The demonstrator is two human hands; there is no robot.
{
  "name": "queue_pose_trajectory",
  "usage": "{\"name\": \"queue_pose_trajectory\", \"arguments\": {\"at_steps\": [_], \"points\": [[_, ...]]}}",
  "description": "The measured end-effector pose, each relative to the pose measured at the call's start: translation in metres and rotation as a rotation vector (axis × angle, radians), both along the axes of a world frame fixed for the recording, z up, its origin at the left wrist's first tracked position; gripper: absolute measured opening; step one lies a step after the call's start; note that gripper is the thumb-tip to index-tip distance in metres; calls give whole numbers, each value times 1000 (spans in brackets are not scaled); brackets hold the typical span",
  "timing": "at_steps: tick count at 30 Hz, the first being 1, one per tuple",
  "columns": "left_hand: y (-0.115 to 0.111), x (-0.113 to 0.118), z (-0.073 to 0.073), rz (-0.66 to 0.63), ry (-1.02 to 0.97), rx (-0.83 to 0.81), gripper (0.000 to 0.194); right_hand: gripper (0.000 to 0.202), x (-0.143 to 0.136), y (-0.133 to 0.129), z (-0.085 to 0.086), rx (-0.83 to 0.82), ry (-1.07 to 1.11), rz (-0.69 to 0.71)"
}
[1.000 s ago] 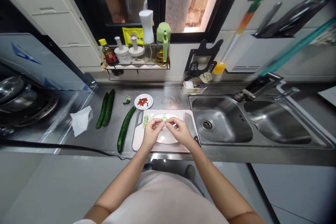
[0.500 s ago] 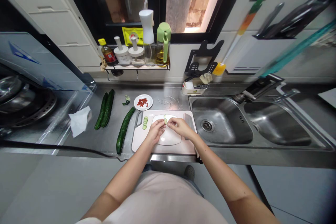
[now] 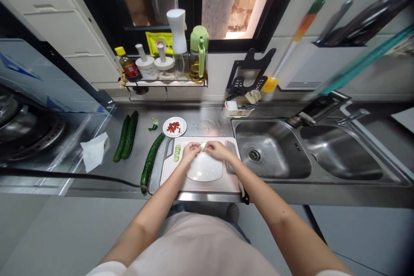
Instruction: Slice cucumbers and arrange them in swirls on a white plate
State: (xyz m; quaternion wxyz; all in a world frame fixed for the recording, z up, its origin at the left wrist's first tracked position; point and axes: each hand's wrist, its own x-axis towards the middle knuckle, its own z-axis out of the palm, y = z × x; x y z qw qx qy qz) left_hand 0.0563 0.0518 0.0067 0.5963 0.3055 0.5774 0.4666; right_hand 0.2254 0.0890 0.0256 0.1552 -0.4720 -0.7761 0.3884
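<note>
Over the far edge of a white square plate (image 3: 204, 172), my left hand (image 3: 191, 152) and my right hand (image 3: 217, 150) meet with bent fingers. Between their fingertips is a small pale green cucumber slice (image 3: 202, 147), pinched from both sides and partly covered. The plate lies on a light cutting board (image 3: 174, 183) with a grey handle. Left of the plate, a row of several cucumber slices (image 3: 177, 153) overlaps on the board. One whole cucumber (image 3: 152, 160) lies just beyond the board's left edge.
A small white dish (image 3: 165, 130) of red pieces sits behind the board, near green scraps (image 3: 154, 125). Two cucumbers (image 3: 130, 136) and a crumpled tissue (image 3: 94, 152) lie left. A double sink (image 3: 271, 161) is right. Bottles stand on a rack (image 3: 166, 83); a cable (image 3: 106, 177) crosses the front.
Both hands have moved slightly away from me, towards the plate's far edge, still pinching the slice. The whole view has shifted a little.
</note>
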Motion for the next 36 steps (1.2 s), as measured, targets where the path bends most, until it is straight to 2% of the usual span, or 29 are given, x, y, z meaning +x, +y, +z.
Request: {"name": "queue_pose_trajectory", "arguments": {"at_steps": [6,11,19,28,36], "points": [[16,0,-23,-30,98,13,28,19,-4,20,2,53,-337,102],[20,-1,-32,-64,263,9,22,20,-10,24,6,64,-454,126],[19,-5,-22,-134,666,107,11,20,-21,22,11,94,-574,136],[16,-7,-13,-201,839,147,15,21,-23,18,20,133,-584,128],[5,-8,-2,-326,1039,277,16,27,-16,-4,20,85,-578,-97]]}}
